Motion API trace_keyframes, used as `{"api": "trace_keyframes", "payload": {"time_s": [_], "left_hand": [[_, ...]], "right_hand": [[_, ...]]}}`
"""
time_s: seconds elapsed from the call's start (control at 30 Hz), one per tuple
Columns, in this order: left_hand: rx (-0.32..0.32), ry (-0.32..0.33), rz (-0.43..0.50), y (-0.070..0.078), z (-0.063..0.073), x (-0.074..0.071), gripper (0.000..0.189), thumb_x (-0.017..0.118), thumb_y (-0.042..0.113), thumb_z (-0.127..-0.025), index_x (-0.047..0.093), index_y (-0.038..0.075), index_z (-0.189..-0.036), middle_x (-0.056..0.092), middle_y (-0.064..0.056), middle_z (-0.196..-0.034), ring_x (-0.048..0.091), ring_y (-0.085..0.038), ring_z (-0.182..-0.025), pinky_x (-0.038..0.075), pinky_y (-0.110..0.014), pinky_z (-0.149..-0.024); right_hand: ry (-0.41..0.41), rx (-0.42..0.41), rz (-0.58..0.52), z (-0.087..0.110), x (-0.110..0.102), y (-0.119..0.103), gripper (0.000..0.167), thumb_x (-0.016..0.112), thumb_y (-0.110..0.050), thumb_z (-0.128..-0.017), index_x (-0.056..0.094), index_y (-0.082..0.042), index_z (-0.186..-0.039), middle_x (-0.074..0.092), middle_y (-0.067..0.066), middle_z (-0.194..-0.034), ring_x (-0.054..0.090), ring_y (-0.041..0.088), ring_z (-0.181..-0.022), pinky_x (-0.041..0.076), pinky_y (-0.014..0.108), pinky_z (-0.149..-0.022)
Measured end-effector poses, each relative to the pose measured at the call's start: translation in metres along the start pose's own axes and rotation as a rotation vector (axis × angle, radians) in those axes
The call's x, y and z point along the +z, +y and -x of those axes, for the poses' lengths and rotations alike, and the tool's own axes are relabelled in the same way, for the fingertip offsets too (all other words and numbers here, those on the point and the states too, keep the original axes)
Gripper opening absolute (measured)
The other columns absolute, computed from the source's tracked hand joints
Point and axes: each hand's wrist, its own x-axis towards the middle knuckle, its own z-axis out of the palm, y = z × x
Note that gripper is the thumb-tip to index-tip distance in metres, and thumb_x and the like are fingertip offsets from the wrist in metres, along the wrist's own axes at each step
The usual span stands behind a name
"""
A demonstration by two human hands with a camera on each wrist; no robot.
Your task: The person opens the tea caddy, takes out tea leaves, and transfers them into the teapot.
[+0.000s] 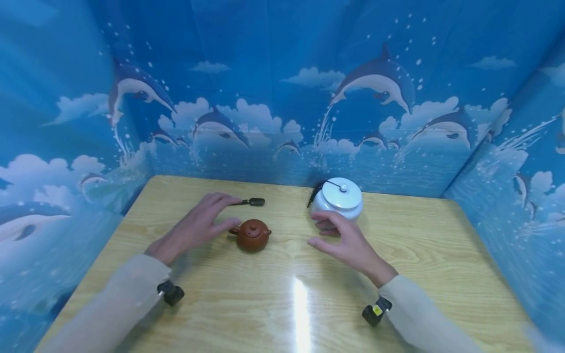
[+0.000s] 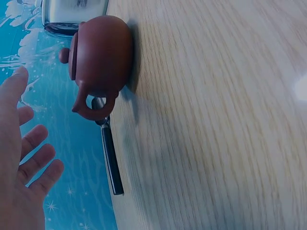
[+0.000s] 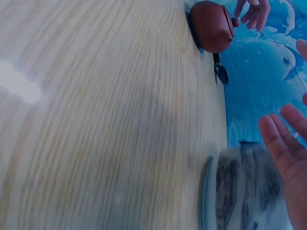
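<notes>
A small reddish-brown clay teapot (image 1: 253,236) stands on the wooden table, its handle toward my left hand (image 1: 207,218). That hand hovers at the handle side with thumb and fingers apart, holding nothing. Behind the teapot lies a slim dark scoop-like tool (image 2: 111,158), partly hidden by the hand in the head view. My right hand (image 1: 342,242) is raised in front of a white lidded jar (image 1: 339,198), its fingers loosely bent with nothing between them. In the right wrist view, dark painted markings show on the jar's side (image 3: 249,191).
A black tassel (image 1: 314,194) hangs at the jar's left, with a cord up to the lid knob. Blue dolphin-print cloth (image 1: 273,88) walls in the back and sides of the wooden table (image 1: 247,304). A light reflection streaks its front.
</notes>
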Motion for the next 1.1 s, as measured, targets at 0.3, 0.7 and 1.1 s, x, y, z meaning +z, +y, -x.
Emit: {"api": "trace_keyframes", "payload": {"time_s": [0.3, 0.7, 1.1], "left_hand": [[0.026, 0.010, -0.012, 0.008, -0.003, 0.006, 0.058, 0.074, 0.044, -0.104, 0.060, 0.019, -0.155, 0.060, -0.008, -0.151, 0.053, -0.031, -0.142, 0.049, -0.059, -0.117], [0.108, 0.006, -0.061, 0.012, -0.009, 0.018, 0.050, 0.079, 0.040, -0.101, 0.070, 0.016, -0.143, 0.071, -0.004, -0.124, 0.062, -0.024, -0.119, 0.056, -0.049, -0.099], [0.177, 0.001, -0.089, 0.014, -0.012, 0.027, 0.032, 0.081, 0.032, -0.101, 0.078, 0.018, -0.129, 0.072, 0.000, -0.117, 0.062, -0.019, -0.110, 0.056, -0.042, -0.090]], "right_hand": [[-0.055, 0.019, 0.000, -0.019, 0.023, -0.004, 0.070, 0.086, -0.033, -0.096, 0.056, -0.016, -0.156, 0.060, 0.013, -0.156, 0.067, 0.039, -0.132, 0.060, 0.046, -0.107], [-0.117, 0.083, -0.002, -0.040, 0.051, -0.004, 0.075, 0.086, -0.039, -0.096, 0.053, -0.019, -0.161, 0.056, 0.002, -0.157, 0.064, 0.030, -0.137, 0.060, 0.042, -0.106], [-0.182, 0.094, 0.038, -0.055, 0.073, -0.002, 0.076, 0.085, -0.042, -0.096, 0.053, -0.019, -0.160, 0.060, 0.007, -0.151, 0.069, 0.025, -0.127, 0.062, 0.040, -0.101]]}}
